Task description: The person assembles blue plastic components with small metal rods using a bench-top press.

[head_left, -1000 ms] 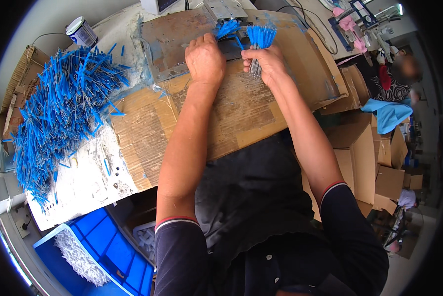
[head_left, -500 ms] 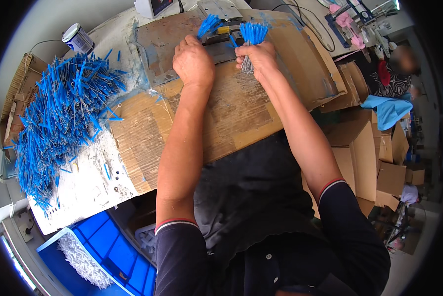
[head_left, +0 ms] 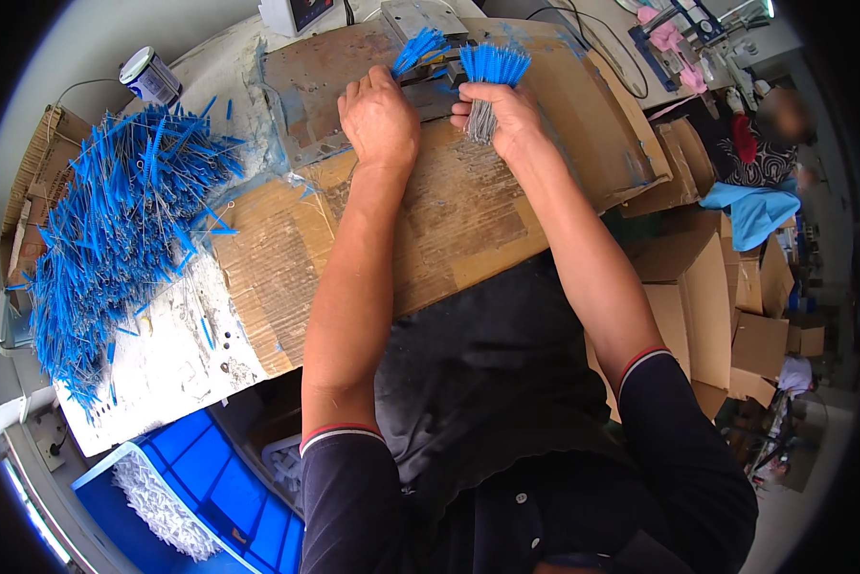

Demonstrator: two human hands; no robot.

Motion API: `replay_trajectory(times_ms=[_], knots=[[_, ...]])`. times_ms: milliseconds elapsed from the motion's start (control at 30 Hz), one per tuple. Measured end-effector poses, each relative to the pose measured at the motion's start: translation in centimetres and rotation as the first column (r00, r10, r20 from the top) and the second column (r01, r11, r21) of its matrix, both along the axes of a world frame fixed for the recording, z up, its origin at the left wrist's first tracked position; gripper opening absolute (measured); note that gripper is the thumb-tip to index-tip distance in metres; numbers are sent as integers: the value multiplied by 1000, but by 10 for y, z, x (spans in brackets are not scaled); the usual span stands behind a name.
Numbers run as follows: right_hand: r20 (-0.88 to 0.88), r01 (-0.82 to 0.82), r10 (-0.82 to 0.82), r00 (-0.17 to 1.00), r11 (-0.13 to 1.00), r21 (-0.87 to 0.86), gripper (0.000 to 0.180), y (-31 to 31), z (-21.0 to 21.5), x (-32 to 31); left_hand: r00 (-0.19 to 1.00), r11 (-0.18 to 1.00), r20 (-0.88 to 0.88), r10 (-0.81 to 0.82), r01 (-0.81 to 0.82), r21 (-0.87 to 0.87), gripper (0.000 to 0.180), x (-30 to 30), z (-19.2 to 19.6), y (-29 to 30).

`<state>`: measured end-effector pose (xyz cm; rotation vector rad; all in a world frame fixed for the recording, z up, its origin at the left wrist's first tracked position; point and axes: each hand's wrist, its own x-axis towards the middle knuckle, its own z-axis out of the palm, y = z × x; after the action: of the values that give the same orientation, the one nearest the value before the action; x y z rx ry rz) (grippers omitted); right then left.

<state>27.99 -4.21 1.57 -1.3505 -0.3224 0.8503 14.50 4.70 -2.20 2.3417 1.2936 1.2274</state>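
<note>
My right hand (head_left: 508, 115) is closed around a thick bunch of small wire brushes (head_left: 494, 65), blue bristle ends up and grey wire stems hanging below the fingers. To its left, my left hand (head_left: 380, 120) is closed on a smaller bunch of blue brushes (head_left: 420, 50), which leans to the right. The stems of this bunch are hidden by the hand. Between and behind the two bunches sits a dark metal fixture (head_left: 439, 72), partly covered by the bristles. A big heap of the same blue brushes (head_left: 123, 210) lies on the table's left side.
Flattened cardboard (head_left: 439, 225) covers the near part of the worktable. A metal plate (head_left: 305, 96) lies beyond it. A white tin (head_left: 149, 77) stands at the back left. Below left is a blue bin (head_left: 229, 488) with white pieces. At right are cardboard boxes (head_left: 683, 297) and another person.
The bunch in my left hand has tipped and shifted to the right, over the fixture. The bunch in my right hand has moved slightly right and fans wider.
</note>
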Motion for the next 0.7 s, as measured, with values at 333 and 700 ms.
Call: replay_trajectory(times_ms=[333, 700], knots=[[47, -68, 69, 996, 997, -38, 25, -8, -2, 0, 998, 1000, 68, -6, 5, 11, 15, 1, -3, 1], [122, -26, 29, 992, 999, -24, 15, -11, -3, -9, 996, 996, -46, -79, 81, 28, 9, 1, -1, -1]])
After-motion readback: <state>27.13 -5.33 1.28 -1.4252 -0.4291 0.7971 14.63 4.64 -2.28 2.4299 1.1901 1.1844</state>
